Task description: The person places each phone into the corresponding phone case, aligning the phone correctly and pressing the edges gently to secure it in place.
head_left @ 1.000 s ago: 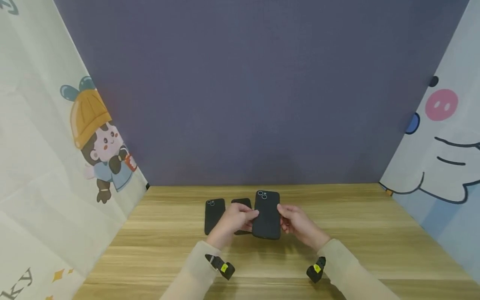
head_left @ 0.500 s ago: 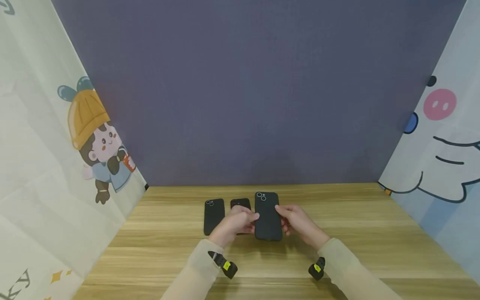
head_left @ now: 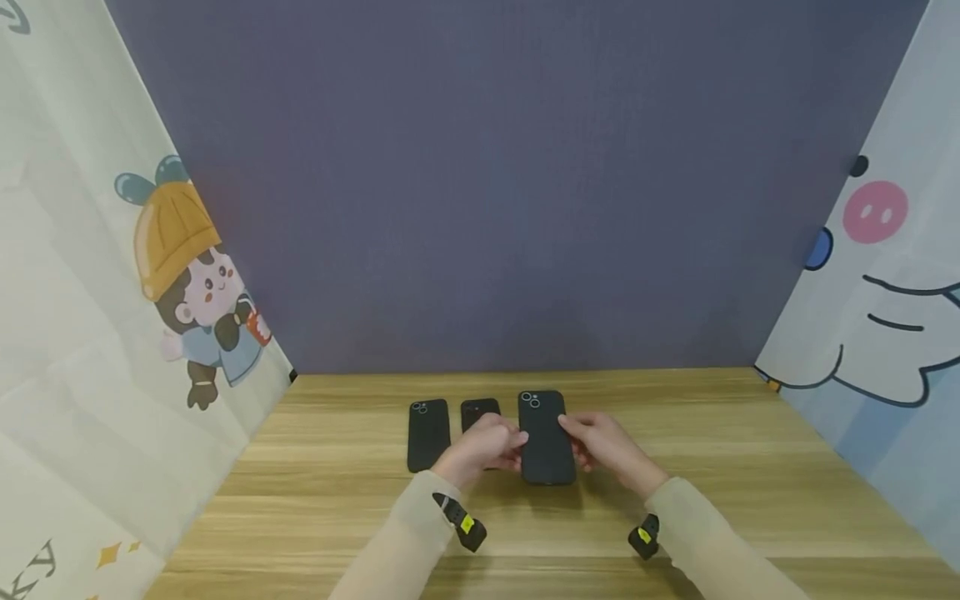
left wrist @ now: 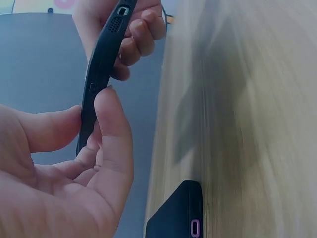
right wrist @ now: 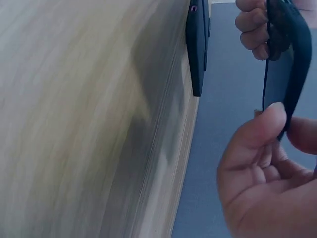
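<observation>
In the head view, a phone in a black case (head_left: 546,442), two camera lenses at its upper left, is held upright with its back toward me. My left hand (head_left: 487,446) pinches its left edge between thumb and fingers, and my right hand (head_left: 606,450) grips the right edge. The left wrist view shows the bottom edge of the held phone (left wrist: 101,64), with a port opening and speaker holes, raised off the table. Its glossy front (right wrist: 278,79) shows in the right wrist view. Behind my left hand lies a second black phone (head_left: 478,408), partly covered by that hand.
Farther left, another black phone (head_left: 428,437) lies back-up on the wooden table (head_left: 337,517). A dark blue-grey panel (head_left: 480,183) rises at the table's far edge, with printed cloths (head_left: 75,292) at the sides. Both wrists wear black straps carrying small cameras.
Both hands have shifted right and slightly closer with the held phone. More of the middle phone, including its camera area, now shows. The leftmost phone has stayed in place.
</observation>
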Motion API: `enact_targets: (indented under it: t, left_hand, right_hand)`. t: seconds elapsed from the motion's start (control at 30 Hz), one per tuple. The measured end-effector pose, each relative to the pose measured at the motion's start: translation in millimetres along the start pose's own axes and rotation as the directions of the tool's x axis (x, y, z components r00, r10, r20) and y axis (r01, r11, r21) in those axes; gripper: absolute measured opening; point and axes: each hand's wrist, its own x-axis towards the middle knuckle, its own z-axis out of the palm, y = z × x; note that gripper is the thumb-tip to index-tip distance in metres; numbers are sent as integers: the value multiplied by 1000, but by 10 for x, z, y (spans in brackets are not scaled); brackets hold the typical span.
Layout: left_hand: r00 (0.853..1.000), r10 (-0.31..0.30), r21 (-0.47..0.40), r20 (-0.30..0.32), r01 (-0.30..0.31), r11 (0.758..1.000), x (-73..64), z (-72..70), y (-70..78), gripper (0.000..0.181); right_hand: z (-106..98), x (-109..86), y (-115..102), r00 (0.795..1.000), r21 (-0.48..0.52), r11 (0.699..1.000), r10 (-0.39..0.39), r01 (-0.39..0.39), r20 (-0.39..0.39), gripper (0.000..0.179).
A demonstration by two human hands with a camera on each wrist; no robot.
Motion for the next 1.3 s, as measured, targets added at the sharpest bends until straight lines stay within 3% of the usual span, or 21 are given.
enact_targets:
  t: [0.2, 0.37, 0.57, 0.8, 0.93, 1.07, 1.3]
  left_hand:
    - [998, 0, 36, -61, 3, 999, 120, 39, -29, 29]
    - [991, -23, 53, -132, 30, 998, 195, 67, -67, 16]
    - [983, -53, 74, -175, 67, 995, 226, 149, -19, 4]
    - [973, -54, 141, -225, 87, 986, 256, 185, -42, 3]
    - [971, -31, 212, -238, 83, 974, 216, 158, -67, 18]
    - [965, 1, 311, -264, 84, 947, 201, 134, -100, 34]
    - [954, 53, 516, -295, 113, 849, 151, 122, -187, 47]
  right_hand:
    - [-111, -9, 10, 992, -27, 999, 36, -39, -122, 39]
    - [-141, -3, 28, 992, -25, 999, 41, -45, -122, 39]
    - [-157, -4, 64, 993, -23, 999, 39, -42, -116, 38]
    - [-183, -7, 95, 994, -22, 999, 41, -43, -100, 38]
    - [-132, -73, 98, 993, -21, 999, 44, -46, -108, 38]
    - [-79, -145, 100, 993, -16, 999, 39, -41, -110, 37]
    - [21, -269, 129, 992, -6, 999, 45, -46, -120, 37]
